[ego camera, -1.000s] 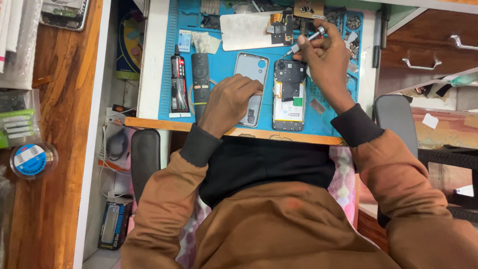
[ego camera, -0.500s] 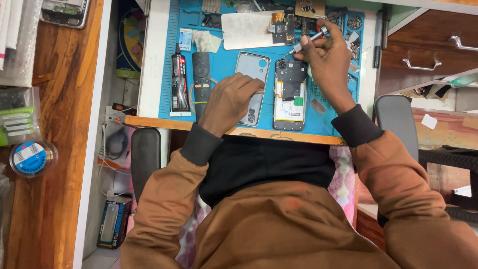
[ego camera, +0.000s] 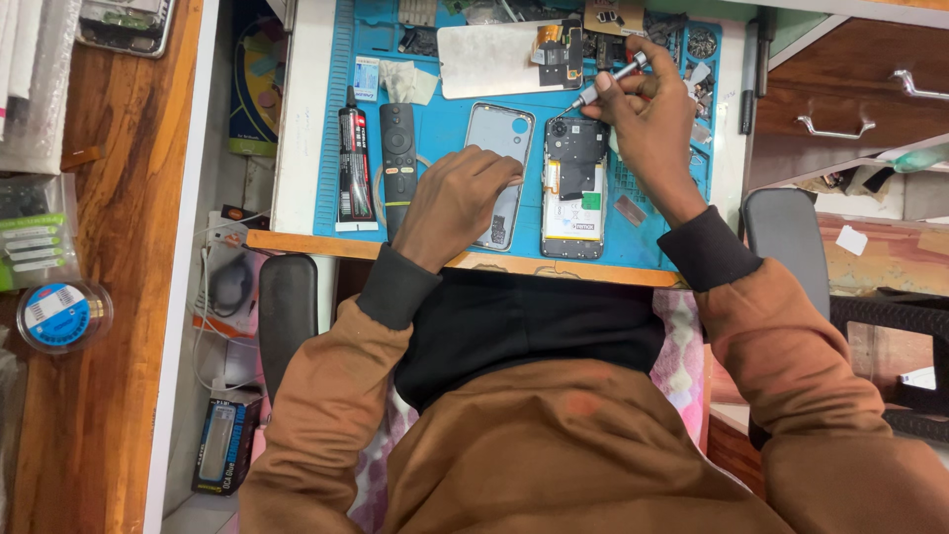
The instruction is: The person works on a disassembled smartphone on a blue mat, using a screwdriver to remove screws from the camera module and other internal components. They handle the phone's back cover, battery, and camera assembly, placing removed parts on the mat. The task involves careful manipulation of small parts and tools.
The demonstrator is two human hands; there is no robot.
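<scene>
Overhead, blue mat [ego camera: 450,109] on white desk, right hand [ego camera: 647,129] pinching screwdriver [ego camera: 605,83], left hand [ego camera: 460,203] curled.

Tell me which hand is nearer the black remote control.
Left. The left hand rests on the phone back cover right beside the remote control; the right hand holds a screwdriver further away.

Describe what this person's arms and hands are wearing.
Both arms are covered by loose brown sleeves, each ending in a dark ribbed cuff at the wrist. The left hand and the right hand are bare: no gloves, and no rings or watch that can be seen. The sleeves carry no markings.
</scene>
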